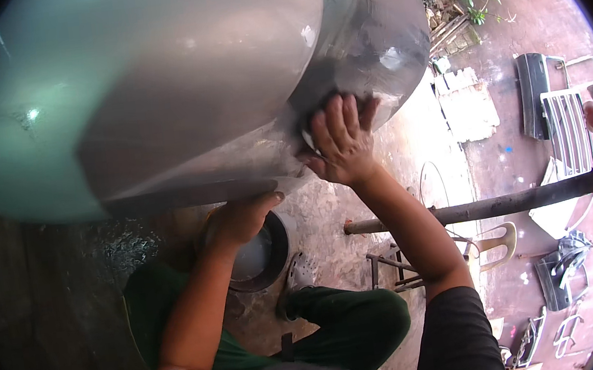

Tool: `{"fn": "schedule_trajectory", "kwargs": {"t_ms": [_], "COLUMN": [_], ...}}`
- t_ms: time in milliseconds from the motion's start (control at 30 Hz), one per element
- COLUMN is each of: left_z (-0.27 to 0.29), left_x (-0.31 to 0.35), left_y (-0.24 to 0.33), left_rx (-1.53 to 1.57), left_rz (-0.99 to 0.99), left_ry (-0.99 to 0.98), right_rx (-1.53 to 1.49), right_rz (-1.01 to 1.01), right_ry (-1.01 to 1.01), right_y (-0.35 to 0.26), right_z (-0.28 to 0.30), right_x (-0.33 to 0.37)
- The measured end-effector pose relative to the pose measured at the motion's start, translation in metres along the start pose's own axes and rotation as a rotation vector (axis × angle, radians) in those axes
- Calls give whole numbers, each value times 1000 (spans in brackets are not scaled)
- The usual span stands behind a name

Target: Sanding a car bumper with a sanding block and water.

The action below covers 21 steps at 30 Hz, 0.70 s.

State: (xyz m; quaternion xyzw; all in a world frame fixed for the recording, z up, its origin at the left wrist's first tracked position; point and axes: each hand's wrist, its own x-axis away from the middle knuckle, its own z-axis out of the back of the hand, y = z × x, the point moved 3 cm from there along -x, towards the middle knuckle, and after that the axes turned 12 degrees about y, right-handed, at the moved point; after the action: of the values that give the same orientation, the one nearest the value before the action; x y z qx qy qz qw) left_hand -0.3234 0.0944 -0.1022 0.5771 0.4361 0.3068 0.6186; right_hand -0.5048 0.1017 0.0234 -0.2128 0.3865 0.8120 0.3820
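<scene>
Reddish concrete yard floor lies beneath a large curved silver-grey painted metal car body panel. On its dull sanded patch the right hand presses flat, fingers spread over something hidden. Left hand curls under the panel's lower edge, above a round dark metal basin.

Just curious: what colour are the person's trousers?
Dark green trousers, seen best in the head view.

A dark bowl, a rusty pipe and grilles lie around
</scene>
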Motion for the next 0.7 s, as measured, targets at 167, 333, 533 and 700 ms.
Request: {"fn": "schedule_trajectory", "kwargs": {"t_ms": [167, 333, 533, 700], "left_z": [-1, 2, 3, 4], "left_x": [4, 2, 8, 4], "left_y": [-7, 0, -7, -11], "left_rx": [-12, 48, -18, -33], "left_rz": [-96, 151, 111, 135], "left_ry": [49, 56, 64, 40], "right_rx": [-12, 35, -27, 87], "right_rz": [-60, 26, -122, -79], "right_ry": [-1, 29, 112, 77], "right_y": [-13, -9, -9, 2], "right_z": [-3, -3, -6, -3], "right_x": [-12, -15, -13, -5]}}
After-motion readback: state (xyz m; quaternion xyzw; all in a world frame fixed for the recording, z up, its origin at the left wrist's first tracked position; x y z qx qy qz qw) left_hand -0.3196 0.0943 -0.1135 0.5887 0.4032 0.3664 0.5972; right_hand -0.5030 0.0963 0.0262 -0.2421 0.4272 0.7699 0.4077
